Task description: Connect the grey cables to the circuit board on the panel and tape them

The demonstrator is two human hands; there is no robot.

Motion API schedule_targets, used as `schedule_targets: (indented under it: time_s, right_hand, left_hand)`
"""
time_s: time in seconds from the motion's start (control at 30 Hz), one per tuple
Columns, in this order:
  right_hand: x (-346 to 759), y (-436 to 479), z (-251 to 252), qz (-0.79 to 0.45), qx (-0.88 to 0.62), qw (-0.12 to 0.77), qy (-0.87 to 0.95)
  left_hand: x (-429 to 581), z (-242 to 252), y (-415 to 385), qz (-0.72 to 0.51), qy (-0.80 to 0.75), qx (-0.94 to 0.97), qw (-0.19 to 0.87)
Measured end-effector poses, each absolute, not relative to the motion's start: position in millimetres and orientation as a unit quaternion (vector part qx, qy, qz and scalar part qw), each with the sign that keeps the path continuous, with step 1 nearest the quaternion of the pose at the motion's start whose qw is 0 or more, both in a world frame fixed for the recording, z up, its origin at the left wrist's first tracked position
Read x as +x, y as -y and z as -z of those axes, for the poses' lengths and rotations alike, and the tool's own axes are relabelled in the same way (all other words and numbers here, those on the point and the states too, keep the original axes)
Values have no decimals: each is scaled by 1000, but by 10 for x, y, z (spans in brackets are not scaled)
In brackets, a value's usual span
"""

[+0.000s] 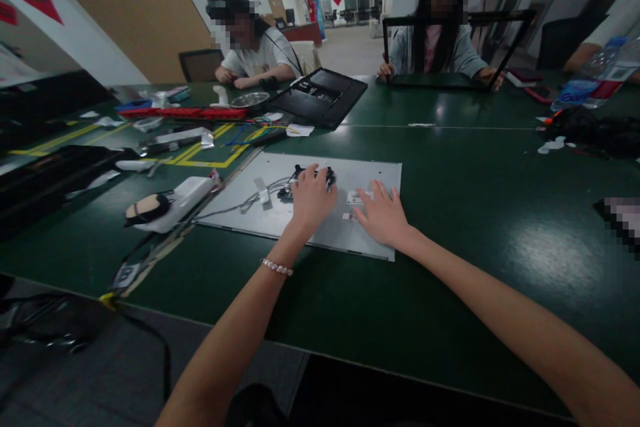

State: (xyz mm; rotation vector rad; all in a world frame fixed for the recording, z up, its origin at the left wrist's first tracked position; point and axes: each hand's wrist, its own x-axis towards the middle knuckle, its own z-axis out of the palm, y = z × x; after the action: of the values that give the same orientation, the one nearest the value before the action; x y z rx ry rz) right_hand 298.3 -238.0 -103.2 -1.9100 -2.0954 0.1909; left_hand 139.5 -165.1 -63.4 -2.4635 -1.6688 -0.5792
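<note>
A flat light-grey panel (240,203), like the back of a screen, lies on the dark green table (480,180). My left hand (314,199), with a beaded bracelet at the wrist, curls its fingers over a small black part with wires (286,193) on this panel. The palm hides most of that part. Thin grey cables (250,200) run from it to the left, under a piece of tape (262,192). My right hand (383,213) rests on the panel's right side with fingers spread, beside a white label (356,197); it holds nothing.
Left of the panel lies a white device with a dark, beige-topped piece (193,197). Farther back are red strips (190,113) and a black plastic housing (323,97). Two people sit opposite; one holds a black frame (440,85). Bottles (600,80) stand at the right.
</note>
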Motion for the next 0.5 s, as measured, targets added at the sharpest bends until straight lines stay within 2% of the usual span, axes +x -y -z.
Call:
schedule_targets:
  time_s: [0.27,0.5]
  right_hand:
    - [3008,2387,995,-80,-659,147,733]
    - [3008,2376,991,-81,-661,147,731]
  left_hand:
    - [1212,809,1402,109,590,-799,45]
    - [1241,865,1227,119,589,-798,43]
